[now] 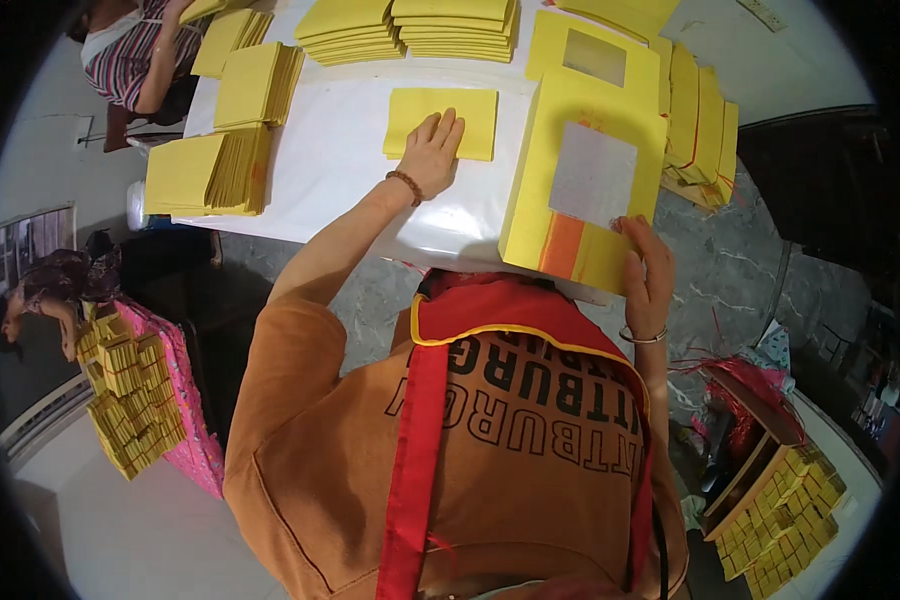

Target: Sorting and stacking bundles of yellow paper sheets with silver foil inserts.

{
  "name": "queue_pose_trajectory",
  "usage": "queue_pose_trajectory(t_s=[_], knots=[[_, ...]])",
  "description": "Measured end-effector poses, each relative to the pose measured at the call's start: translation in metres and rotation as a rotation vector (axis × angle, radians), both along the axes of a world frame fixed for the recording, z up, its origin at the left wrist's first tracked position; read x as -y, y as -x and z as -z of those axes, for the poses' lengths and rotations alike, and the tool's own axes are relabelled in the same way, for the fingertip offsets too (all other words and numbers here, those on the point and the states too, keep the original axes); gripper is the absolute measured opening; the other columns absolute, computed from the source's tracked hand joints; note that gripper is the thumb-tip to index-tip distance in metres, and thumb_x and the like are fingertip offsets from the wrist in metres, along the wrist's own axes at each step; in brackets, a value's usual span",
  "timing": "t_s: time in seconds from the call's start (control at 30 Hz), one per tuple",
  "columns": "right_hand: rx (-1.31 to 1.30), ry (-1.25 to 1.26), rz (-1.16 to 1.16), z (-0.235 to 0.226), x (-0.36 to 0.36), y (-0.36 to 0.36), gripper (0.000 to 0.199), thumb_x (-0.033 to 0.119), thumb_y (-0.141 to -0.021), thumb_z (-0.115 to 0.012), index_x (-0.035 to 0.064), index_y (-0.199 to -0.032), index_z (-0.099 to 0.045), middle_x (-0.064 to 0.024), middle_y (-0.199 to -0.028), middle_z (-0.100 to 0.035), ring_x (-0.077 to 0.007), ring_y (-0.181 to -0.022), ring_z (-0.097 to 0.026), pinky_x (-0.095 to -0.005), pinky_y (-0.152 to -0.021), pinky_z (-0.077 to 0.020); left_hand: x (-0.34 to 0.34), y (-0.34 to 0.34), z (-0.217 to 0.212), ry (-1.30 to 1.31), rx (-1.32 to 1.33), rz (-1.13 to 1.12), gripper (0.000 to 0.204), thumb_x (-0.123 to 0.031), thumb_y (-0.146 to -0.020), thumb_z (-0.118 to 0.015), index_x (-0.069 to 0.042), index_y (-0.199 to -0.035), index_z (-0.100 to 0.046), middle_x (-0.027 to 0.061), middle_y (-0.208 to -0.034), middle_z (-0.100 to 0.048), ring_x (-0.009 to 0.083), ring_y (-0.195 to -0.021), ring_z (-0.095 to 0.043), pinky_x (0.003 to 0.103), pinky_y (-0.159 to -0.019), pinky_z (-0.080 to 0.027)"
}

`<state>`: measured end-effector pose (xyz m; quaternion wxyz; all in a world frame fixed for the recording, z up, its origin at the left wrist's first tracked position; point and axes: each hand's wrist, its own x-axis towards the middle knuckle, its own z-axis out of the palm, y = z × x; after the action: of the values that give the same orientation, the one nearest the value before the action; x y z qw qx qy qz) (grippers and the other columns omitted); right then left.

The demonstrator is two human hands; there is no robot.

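My left hand [430, 162] lies flat with fingers stretched on a folded yellow paper [480, 125], which rests on the white-covered table [345, 130]. To its right, at the table's near edge, is a thick stack of yellow paper [530, 215]. The stack's top sheet bears a silvery square [595, 172] and an orange patch [562, 245]. My right hand [650, 270] is at the near right corner of this stack, its fingertips touching the edge and its fingers partly extended. I see nothing lifted in it.
Bundles of folded yellow paper stand along the table's left [185, 175] and far side [455, 30]. More yellow stacks [710, 130] stand at the right. Another person [135, 60] sits at the far left. Tied yellow bundles lie low at left [130, 390] and right [785, 520].
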<state>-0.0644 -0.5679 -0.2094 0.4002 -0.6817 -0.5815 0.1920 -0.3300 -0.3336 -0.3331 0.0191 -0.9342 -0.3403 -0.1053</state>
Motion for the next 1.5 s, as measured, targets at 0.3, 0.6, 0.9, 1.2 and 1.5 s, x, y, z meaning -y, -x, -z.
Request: queue_pose_trajectory(t_s=[0.3, 0.6, 0.9, 1.2, 1.5], knots=[[0.049, -0.033, 0.035, -0.003, -0.003, -0.001, 0.030, 0.011, -0.081, -0.057, 0.0065, -0.111, -0.059, -0.0080, -0.109, -0.062, -0.0244, -0.112, -0.052, -0.0352, -0.094, -0.0316, -0.010, 0.007, -0.024, 0.153, -0.022, 0.123, 0.055, -0.029, -0.080, -0.054, -0.004, -0.128, -0.043, 0.0173, -0.134, -0.039, 0.0333, -0.114, -0.042, 0.044, -0.087, -0.039], [0.100, -0.091, -0.006, -0.003, -0.011, -0.003, 0.027, 0.009, -0.076, -0.063, 0.0074, -0.102, -0.062, -0.0076, -0.103, -0.063, -0.0284, -0.104, -0.054, -0.0370, -0.089, -0.0381, 0.008, -0.001, -0.003, 0.077, 0.015, -0.006, 0.064, -0.037, -0.083, -0.055, -0.006, -0.135, -0.033, 0.0164, -0.139, -0.032, 0.0335, -0.119, -0.037, 0.047, -0.093, -0.032], [0.230, -0.131, -0.054, 0.000, -0.016, -0.005, 0.023, 0.013, -0.070, -0.069, 0.0094, -0.093, -0.065, -0.0051, -0.104, -0.058, -0.0260, -0.099, -0.050, -0.0359, -0.087, -0.0400, 0.076, -0.059, -0.163, 0.481, 0.188, 0.672, 0.037, -0.026, -0.076, -0.066, -0.005, -0.106, -0.059, 0.0099, -0.109, -0.055, 0.0258, -0.096, -0.050, 0.034, -0.080, -0.039], [0.169, -0.100, -0.059, 0.003, -0.012, -0.006, 0.017, 0.014, -0.072, -0.067, 0.0092, -0.089, -0.066, -0.0045, -0.105, -0.058, -0.0243, -0.103, -0.048, -0.0355, -0.089, -0.0379, 0.085, -0.067, -0.161, 0.587, 0.303, 0.729, 0.015, -0.015, -0.077, -0.064, -0.002, -0.086, -0.061, 0.0094, -0.079, -0.057, 0.0260, -0.071, -0.053, 0.033, -0.064, -0.043], [-0.039, -0.043, -0.122, -0.001, -0.010, -0.013, 0.022, 0.019, -0.087, -0.048, 0.0048, -0.086, -0.066, -0.0060, -0.109, -0.057, -0.0236, -0.106, -0.045, -0.0337, -0.095, -0.0315, 0.076, -0.072, -0.161, 0.923, 0.231, 0.533, 0.009, -0.010, -0.079, -0.059, -0.002, -0.081, -0.061, 0.0098, -0.072, -0.060, 0.0221, -0.065, -0.056, 0.031, -0.059, -0.044]])
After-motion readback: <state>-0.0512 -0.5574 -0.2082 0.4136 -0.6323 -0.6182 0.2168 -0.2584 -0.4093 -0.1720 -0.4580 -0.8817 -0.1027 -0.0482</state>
